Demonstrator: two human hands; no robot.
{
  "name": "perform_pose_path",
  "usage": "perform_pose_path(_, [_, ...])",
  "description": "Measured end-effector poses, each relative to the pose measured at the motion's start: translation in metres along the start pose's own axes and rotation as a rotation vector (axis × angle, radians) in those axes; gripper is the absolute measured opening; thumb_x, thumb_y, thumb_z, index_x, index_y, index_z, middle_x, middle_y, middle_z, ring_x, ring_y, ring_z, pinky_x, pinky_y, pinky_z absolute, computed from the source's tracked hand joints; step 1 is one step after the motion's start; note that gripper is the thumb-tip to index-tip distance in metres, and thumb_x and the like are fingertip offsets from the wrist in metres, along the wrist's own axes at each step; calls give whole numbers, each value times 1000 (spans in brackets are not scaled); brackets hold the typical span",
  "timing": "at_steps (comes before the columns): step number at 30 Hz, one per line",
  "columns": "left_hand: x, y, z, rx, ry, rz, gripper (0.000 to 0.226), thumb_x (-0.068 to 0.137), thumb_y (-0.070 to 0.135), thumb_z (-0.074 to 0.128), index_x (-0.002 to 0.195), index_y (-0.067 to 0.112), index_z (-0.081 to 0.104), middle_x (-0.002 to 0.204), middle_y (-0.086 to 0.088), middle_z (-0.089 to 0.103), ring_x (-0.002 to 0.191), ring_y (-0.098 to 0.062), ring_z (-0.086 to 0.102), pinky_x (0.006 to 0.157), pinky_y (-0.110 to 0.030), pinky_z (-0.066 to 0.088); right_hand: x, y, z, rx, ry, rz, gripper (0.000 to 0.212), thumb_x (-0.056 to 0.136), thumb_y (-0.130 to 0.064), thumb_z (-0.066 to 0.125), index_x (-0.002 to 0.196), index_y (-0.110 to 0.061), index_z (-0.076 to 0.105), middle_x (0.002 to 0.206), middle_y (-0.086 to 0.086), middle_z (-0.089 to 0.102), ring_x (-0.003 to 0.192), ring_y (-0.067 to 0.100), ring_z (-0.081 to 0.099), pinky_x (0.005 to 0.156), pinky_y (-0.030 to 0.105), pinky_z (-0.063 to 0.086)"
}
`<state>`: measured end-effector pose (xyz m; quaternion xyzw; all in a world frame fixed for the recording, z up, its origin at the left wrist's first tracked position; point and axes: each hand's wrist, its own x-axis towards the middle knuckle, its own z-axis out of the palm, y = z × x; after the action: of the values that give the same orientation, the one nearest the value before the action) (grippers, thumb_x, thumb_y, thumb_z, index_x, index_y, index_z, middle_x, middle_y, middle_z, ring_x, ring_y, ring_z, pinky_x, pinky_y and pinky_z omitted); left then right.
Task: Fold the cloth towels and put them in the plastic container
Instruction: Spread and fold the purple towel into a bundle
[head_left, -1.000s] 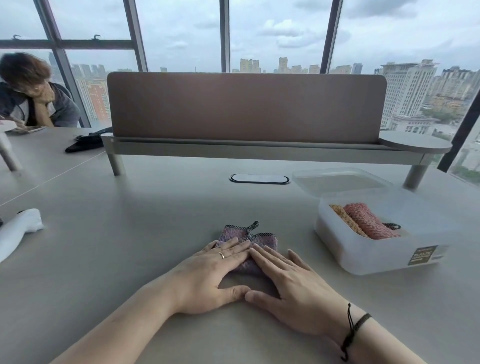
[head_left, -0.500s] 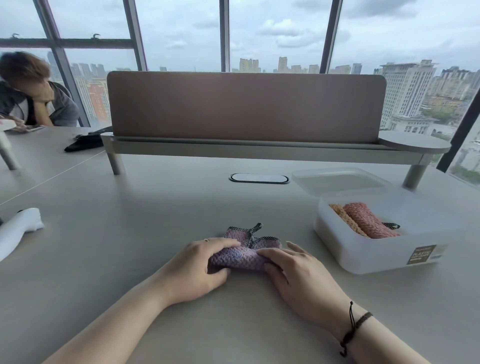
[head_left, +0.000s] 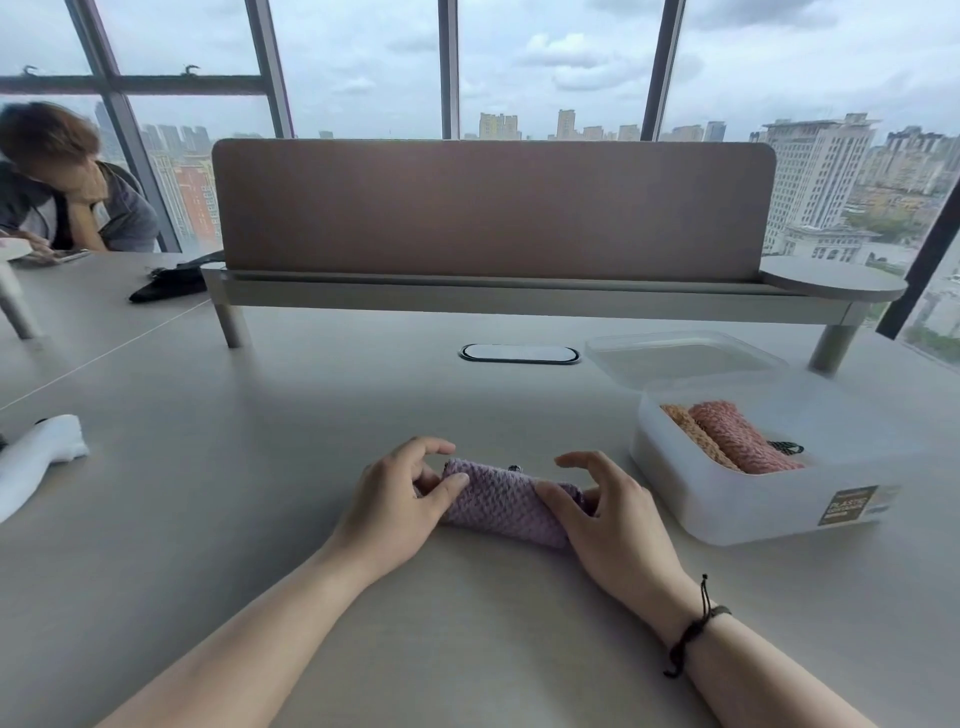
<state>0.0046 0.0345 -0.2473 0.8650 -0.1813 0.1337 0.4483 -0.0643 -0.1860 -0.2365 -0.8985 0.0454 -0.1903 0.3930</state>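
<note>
- A person's left hand (head_left: 400, 499) and right hand (head_left: 613, 519) bracket a folded purple towel (head_left: 506, 501) on the pale worktop (head_left: 260, 467), one at each end, apparently to keep the bundle from springing open.
- Left thumb and curled fingers (head_left: 434, 448) pinch the towel's left end; the right thumb presses its near right edge while the other right fingers arch above it, so the right-hand grip looks loose.
- The towel lies at centre, near the person, left of the open plastic container (head_left: 727, 512).
- An orange towel (head_left: 693, 434) and a pink towel (head_left: 737, 436) already lie side by side inside, leaving space to their right.
- The lid (head_left: 685, 358) rests just beyond the container, likely set aside until packing is done.
</note>
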Motion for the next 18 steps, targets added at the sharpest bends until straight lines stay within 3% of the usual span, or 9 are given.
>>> perform_pose_path(4, [1, -1, 2, 111, 17, -25, 18, 84, 33, 76, 99, 33, 66, 64, 10, 69, 56, 1, 59, 64, -24, 50, 7, 1, 5, -95, -5, 25, 31, 85, -58, 62, 106, -36, 58, 68, -8, 64, 75, 12, 63, 69, 34, 52])
perform_pose_path(11, [-1, 1, 0, 249, 40, -8, 16, 82, 40, 76, 91, 33, 65, 64, 12, 65, 64, -3, 60, 65, -30, 52, 14, 0, 13, -317, 12, 23, 36, 79, -66, 62, 90, -32, 63, 82, -8, 70, 86, 18, 66, 63, 28, 47])
perform_pose_path(15, [-3, 4, 0, 381, 147, 199, 17, 81, 44, 75, 92, 33, 70, 82, 13, 60, 77, -12, 61, 69, -31, 52, 12, 2, 12, -300, 28, 14, 29, 78, -60, 64, 89, -33, 63, 85, -14, 63, 86, 13, 62, 64, 27, 45])
perform_pose_path(18, [-10, 10, 2, 435, 20, 406, 29, 88, 52, 61, 105, 33, 73, 102, 14, 65, 98, -13, 62, 85, -32, 50, 11, 2, 11, -271, 6, -9, 21, 80, -55, 64, 90, -36, 63, 89, -14, 59, 87, 10, 59, 66, 26, 45])
